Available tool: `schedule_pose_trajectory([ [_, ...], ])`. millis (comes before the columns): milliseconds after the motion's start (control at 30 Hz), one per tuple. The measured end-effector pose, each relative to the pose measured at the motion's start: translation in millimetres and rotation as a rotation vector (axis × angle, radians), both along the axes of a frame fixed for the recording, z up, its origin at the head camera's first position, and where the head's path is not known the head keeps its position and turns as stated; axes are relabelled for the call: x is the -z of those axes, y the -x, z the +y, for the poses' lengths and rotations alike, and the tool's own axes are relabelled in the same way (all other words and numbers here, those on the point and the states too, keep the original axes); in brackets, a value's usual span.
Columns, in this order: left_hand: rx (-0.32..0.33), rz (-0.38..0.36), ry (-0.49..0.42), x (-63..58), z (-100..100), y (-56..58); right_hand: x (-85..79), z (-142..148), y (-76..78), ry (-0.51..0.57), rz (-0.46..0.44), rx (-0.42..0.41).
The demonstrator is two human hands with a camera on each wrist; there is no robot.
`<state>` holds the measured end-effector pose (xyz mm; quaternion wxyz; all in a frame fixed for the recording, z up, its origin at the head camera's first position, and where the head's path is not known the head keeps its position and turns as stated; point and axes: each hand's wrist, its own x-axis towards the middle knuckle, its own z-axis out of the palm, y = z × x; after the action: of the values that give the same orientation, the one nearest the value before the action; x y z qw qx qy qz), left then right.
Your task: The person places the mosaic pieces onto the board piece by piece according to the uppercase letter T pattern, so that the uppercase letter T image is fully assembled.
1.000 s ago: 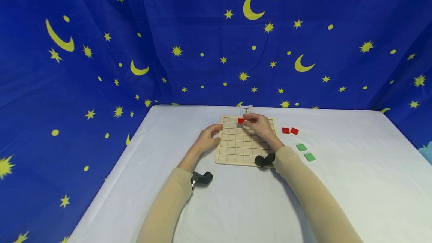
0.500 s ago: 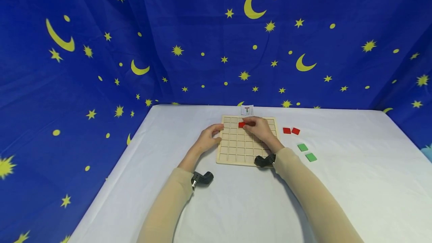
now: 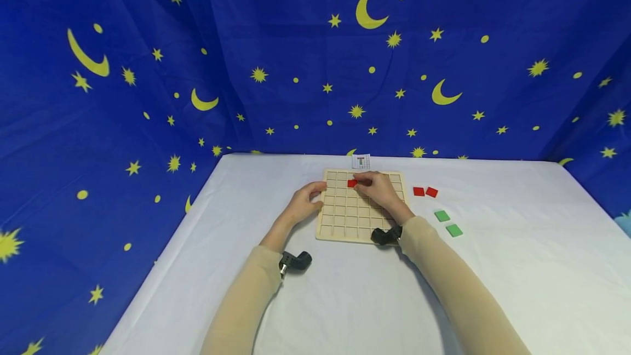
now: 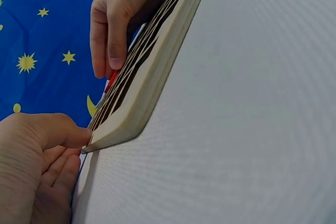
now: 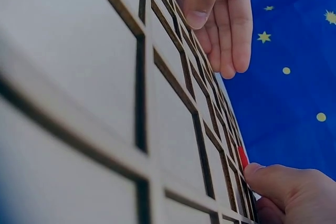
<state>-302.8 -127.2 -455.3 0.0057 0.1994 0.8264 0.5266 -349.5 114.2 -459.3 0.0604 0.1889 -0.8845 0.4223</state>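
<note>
A light wooden grid board point(image 3: 340, 218) with square cells lies on the table. My right hand point(image 3: 378, 186) is over its far part, pinching a red square tile point(image 3: 351, 183) between thumb and fingertips. The tile point(image 5: 242, 157) sits low against the grid in the right wrist view, its rest hidden by the thumb point(image 5: 257, 170). My left hand point(image 3: 303, 201) rests at the board's left edge, thumb and fingers spread apart along it. In the left wrist view, the left hand point(image 4: 37, 156) touches the board's corner with one digit.
Two red tiles point(image 3: 418, 192) lie right of the board, with two green tiles point(image 3: 442, 216) nearer to me. A small printed pattern card point(image 3: 361, 161) lies beyond the board's far edge. A blue star-and-moon curtain point(image 3: 315, 59) hangs behind the white table point(image 3: 345, 300).
My right hand has brought the red tile slightly toward me, from the far row down onto the grid, uncovering more of the card. My left hand stays at the board's edge.
</note>
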Motion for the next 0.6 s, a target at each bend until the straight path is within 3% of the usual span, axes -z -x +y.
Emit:
schedule_pose_trajectory([
  [133,-0.003,0.005,-0.004,3.0,-0.7,2.0,-0.4,-0.2,0.7,0.046,-0.030,0.006],
  [367,0.002,0.014,-0.005,1.3,-1.9,1.0,-14.9,-4.9,-0.6,0.257,-0.129,0.009],
  [600,0.001,0.004,0.008,2.9,-0.4,1.2,-32.1,3.3,-3.0,0.296,-0.125,0.022],
])
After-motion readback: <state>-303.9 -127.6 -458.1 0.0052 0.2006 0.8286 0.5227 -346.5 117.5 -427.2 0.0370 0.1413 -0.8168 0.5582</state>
